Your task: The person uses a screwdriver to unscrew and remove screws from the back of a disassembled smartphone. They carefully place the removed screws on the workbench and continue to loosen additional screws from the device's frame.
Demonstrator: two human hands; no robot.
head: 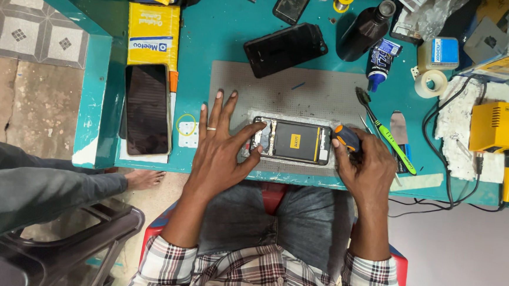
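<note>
An opened phone (293,140) lies back-up on a grey work mat (281,91), its black battery with a yellow label showing. My left hand (222,144) rests flat with fingers spread, thumb pressing the phone's left end. My right hand (365,161) grips a small screwdriver (347,137) with a blue and orange handle, its tip at the phone's right end.
A black phone (147,109) lies at the left on the teal table (226,35); another dark phone (285,49) sits behind the mat. A black bottle (364,31), glue tube (380,63), tape roll (431,83), green brush (387,133) and yellow soldering station (501,127) stand right. Another person's leg and bare foot (143,179) are at left.
</note>
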